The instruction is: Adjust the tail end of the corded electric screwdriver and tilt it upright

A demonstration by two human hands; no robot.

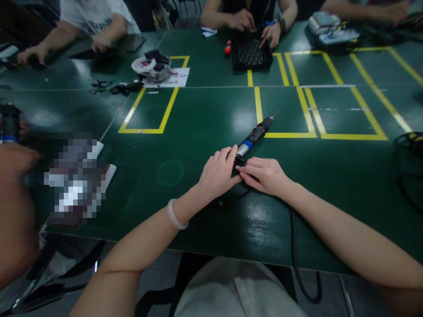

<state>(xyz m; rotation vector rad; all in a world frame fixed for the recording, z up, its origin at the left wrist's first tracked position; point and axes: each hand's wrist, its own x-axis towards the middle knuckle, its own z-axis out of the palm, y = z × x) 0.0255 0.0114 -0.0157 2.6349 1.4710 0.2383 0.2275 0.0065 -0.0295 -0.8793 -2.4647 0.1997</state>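
Observation:
An electric screwdriver [254, 137] with a black nose, a silver and blue band and a thin bit lies slanted over the green table, its bit toward the far right. My left hand [218, 171] is closed around its rear part, a pale bracelet on the wrist. Against the same rear end, my right hand [264, 175] has its fingers pinched together, close to the left fingertips. What exactly the right fingers grip is hidden. A black cable [293, 246] runs below my right forearm and hangs over the table's front edge.
Yellow tape outlines [291, 135] mark the green table [191, 149]. A co-worker's hands are at a black tray [253, 55] across from me. Tape rolls [145, 65] lie far left, and a grey device [325, 24] stands far right. Another person's arm [15, 207] reaches in at left.

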